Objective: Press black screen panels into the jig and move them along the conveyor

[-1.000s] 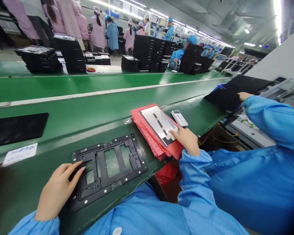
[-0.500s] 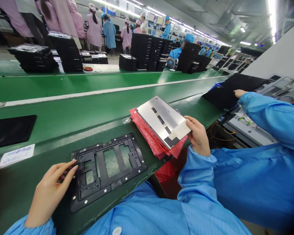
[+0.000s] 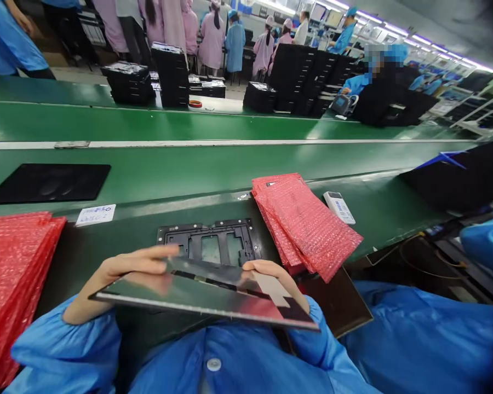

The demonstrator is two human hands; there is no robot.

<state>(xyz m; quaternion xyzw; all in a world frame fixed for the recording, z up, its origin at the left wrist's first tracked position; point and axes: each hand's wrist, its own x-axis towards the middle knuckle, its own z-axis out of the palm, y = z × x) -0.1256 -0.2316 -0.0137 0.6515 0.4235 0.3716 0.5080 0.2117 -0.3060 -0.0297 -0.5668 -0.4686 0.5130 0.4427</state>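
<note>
A thin display panel (image 3: 213,293) with a shiny metallic back and a dark strip is tilted in front of my body. My right hand (image 3: 271,273) grips its far right edge. At its left end is my left hand (image 3: 135,265), closed on the far edge, with one finger stretched out above it. Behind the panel a black frame fixture (image 3: 193,230) with rectangular openings and light round dots lies on the green bench; the panel and hands hide its near part. Red bubble-wrap bags (image 3: 308,219) are stacked right of the fixture.
More red bags (image 3: 12,273) lie at the left. A black flat panel (image 3: 53,182) and a paper label (image 3: 96,214) are behind them. A white box (image 3: 339,207) sits beyond the right stack. Black tray stacks (image 3: 291,76) line the far bench. A co-worker's blue sleeve (image 3: 487,241) shows at right.
The display panel has moved from above the red bags to in front of my body and tilted. My left hand has come off the fixture to the panel. The view has turned.
</note>
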